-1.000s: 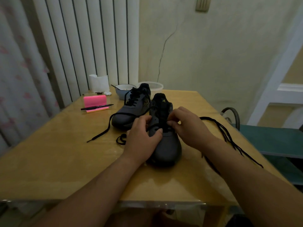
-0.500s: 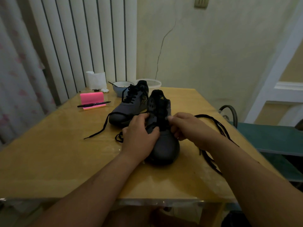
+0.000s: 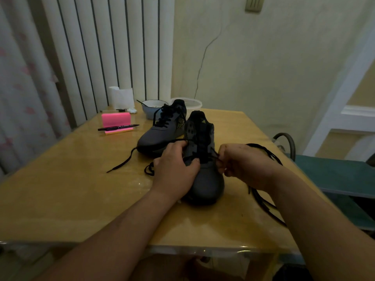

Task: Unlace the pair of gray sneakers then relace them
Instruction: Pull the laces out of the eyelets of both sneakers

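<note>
Two gray sneakers stand on the wooden table (image 3: 60,189). The near sneaker (image 3: 207,179) points its toe at me, its tongue up and its upper eyelets bare. My left hand (image 3: 174,169) grips its left side, thumb on the vamp. My right hand (image 3: 241,165) pinches the black lace (image 3: 263,197) just right of the eyelets; the lace trails over the table's right edge. The far sneaker (image 3: 162,132) is laced, with one loose lace end (image 3: 123,161) lying on the table to its left.
A pink notepad (image 3: 116,120) with a black pen (image 3: 118,127) on it lies at the back left. A bowl (image 3: 152,107), a clear tub (image 3: 192,103) and a tissue roll (image 3: 119,97) stand at the far edge. A green chair (image 3: 334,179) is at the right.
My right hand has drawn away from the eyelets to the right with the lace pinched. My left hand stays on the near sneaker. The view has shifted slightly.
</note>
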A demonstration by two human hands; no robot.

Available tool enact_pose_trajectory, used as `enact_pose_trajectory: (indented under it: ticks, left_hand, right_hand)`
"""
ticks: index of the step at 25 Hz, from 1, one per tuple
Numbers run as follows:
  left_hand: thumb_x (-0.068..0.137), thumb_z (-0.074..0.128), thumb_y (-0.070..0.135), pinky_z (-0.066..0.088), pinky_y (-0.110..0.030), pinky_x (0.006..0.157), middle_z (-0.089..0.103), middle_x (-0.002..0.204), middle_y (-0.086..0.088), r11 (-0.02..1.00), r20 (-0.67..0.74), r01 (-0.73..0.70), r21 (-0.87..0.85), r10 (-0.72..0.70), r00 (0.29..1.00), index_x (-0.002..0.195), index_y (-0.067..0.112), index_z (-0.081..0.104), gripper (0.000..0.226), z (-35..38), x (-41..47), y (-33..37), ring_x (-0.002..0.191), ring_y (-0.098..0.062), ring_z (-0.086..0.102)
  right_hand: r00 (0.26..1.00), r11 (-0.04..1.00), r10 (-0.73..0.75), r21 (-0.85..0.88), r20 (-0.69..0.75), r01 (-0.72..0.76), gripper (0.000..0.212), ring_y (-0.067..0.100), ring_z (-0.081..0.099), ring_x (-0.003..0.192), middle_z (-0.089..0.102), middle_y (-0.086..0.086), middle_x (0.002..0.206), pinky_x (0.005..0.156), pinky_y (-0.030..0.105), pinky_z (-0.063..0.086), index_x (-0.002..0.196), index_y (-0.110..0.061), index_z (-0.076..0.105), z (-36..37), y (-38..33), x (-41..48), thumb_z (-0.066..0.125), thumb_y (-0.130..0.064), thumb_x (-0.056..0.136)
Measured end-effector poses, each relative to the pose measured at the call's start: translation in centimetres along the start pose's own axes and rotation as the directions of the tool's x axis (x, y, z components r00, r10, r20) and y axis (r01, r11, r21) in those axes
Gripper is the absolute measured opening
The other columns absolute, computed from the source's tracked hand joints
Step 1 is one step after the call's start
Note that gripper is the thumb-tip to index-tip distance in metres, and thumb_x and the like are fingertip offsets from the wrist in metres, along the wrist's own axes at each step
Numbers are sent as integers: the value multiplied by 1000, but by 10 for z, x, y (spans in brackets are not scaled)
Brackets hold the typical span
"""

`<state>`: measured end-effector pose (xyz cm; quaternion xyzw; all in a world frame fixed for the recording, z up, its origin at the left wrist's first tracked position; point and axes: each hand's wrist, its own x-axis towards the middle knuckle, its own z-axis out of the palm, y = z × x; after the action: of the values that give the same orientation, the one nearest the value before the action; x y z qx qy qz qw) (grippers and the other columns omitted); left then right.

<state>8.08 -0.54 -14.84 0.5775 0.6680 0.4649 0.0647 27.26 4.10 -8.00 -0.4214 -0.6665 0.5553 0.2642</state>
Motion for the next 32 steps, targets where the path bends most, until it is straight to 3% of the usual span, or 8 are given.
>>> enact_pose_trajectory:
  ticks: [6, 10, 14, 17, 21, 26, 29, 32]
  left_hand:
    - [96, 67, 42, 31, -37, 105, 50, 125, 12, 1000, -3, -25, -10, 25, 1000, 142, 23, 53, 52, 1, -1, 0, 119, -13, 55]
    - [96, 67, 42, 33, -39, 107, 53, 128, 8, 1000, 1, -21, -9, 21, 1000, 142, 22, 53, 53, 0, 0, 0, 118, -14, 56]
    - [95, 67, 44, 34, -42, 107, 50, 123, 12, 1000, 7, 4, -12, -4, 1000, 144, 24, 52, 54, 0, 1, 0, 118, -15, 56]
    - [96, 67, 42, 35, -42, 106, 50, 124, 9, 1000, 15, -4, -25, 4, 1000, 148, 24, 48, 59, 1, 2, -1, 119, -17, 55]
    - [97, 65, 42, 37, -44, 108, 52, 130, 5, 1000, 18, -28, -11, 28, 999, 151, 24, 47, 60, 2, 1, -3, 123, -18, 53]
    - [97, 63, 44, 36, -47, 109, 53, 134, 5, 999, 17, -42, 26, 42, 999, 153, 24, 46, 61, 2, 1, -3, 122, -17, 54]
    - [97, 61, 48, 36, -49, 110, 53, 134, 6, 998, 20, -37, 54, 36, 999, 152, 27, 46, 61, 2, 2, -4, 122, -16, 54]
    - [96, 61, 49, 35, -49, 109, 52, 129, 7, 999, 32, -20, 38, 19, 999, 148, 28, 50, 56, 3, 5, -4, 119, -16, 55]
  right_hand:
    - [961, 951, 136, -241, -240, -195, 61, 23, 67, 84, 71, 4, 92, 71, 35, 51, 98, -11, 67, 9, -10, 17, 48, -69, 99]
    - [974, 870, -69, -490, -215, -47, 40, 18, 62, 75, 68, 5, 89, 61, 29, 49, 98, -8, 67, 16, -18, 31, 59, -47, 103]
    - [994, 987, -105, -128, -27, 101, 26, 16, 54, 68, 57, 4, 73, 66, 31, 43, 80, -6, 63, 0, -5, 11, 60, -20, 101]
    - [970, 989, -18, 145, 243, -18, 24, 16, 51, 65, 52, 4, 71, 64, 29, 43, 72, -15, 57, -16, -1, -7, 63, -24, 93]
    - [984, 952, 160, -252, -73, -173, 59, 19, 66, 84, 70, 3, 95, 73, 33, 49, 102, -12, 67, -9, -8, 10, 54, -69, 95]
    - [987, 844, -108, -536, -122, 26, 32, 15, 63, 76, 68, -1, 83, 63, 26, 47, 89, -20, 68, 9, -18, 27, 59, -46, 104]
    - [991, 951, -134, -285, -21, 122, 27, 21, 64, 88, 69, 4, 84, 77, 31, 49, 79, -12, 68, -9, -11, 13, 60, -24, 102]
    - [967, 871, -251, 447, 45, 205, 27, 18, 62, 89, 59, 3, 77, 86, 33, 46, 60, -17, 60, -27, -1, -8, 57, -16, 87]
